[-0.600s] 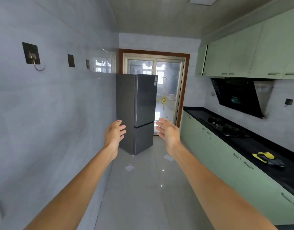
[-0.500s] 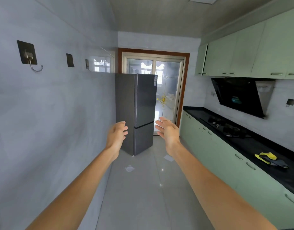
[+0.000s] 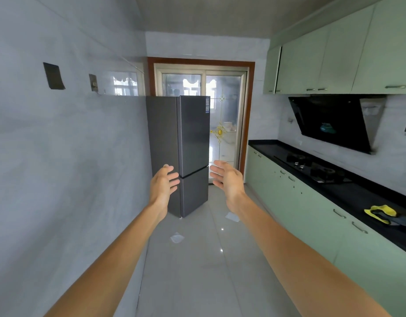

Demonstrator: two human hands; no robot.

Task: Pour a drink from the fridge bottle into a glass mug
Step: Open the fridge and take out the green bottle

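Fridge (image 3: 192, 138): tall, dark grey, two doors both closed, standing at the far end of the kitchen against the left wall. Left hand (image 3: 163, 186) is raised with fingers loosely spread, holding nothing. Right hand (image 3: 227, 179) is likewise open-palmed and holds nothing. A yellow cloth (image 3: 380, 212) lies on the black countertop (image 3: 348, 195).

Fridge (image 3: 192, 145): dark grey, brushed-metal sheen, far end.
Wall cupboards (image 3: 334, 60): pale green, right.
Low cupboards (image 3: 311, 209): pale green, silver handles.
Desk (image 3: 357, 197): black, right.
Cloth (image 3: 380, 212): yellow with dark grey, near right.
Hood (image 3: 330, 124): glossy black.
Floor (image 3: 197, 271): light grey, shiny tiles.
Door frame (image 3: 249, 110): reddish brown.
Door glass (image 3: 220, 131): gold ornament pattern.
Left wall (image 3: 60, 156): pale grey, cloudy marbling.
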